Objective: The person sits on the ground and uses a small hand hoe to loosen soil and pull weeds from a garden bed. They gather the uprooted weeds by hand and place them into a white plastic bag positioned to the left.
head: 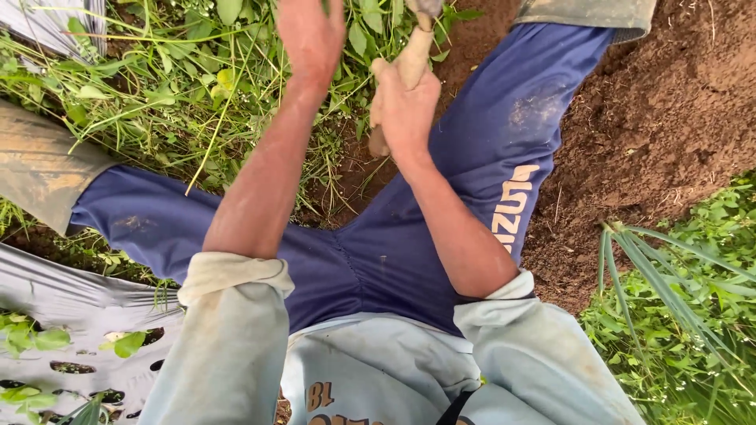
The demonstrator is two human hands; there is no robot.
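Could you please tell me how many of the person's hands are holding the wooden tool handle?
1: the right hand grips the pale wooden tool handle. The left hand is in the green weeds; its fingers are cut off by the frame.

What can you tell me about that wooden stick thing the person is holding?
The pale tan wooden handle looks smooth, rounded and dusty with soil. It stands nearly upright, tilted a little, between the person's spread legs, above green weeds and brown dirt. The right hand is wrapped tight around its middle, so only the rounded bottom end and a stretch above the fist show. Its top runs out of the picture, so what it belongs to cannot be seen.
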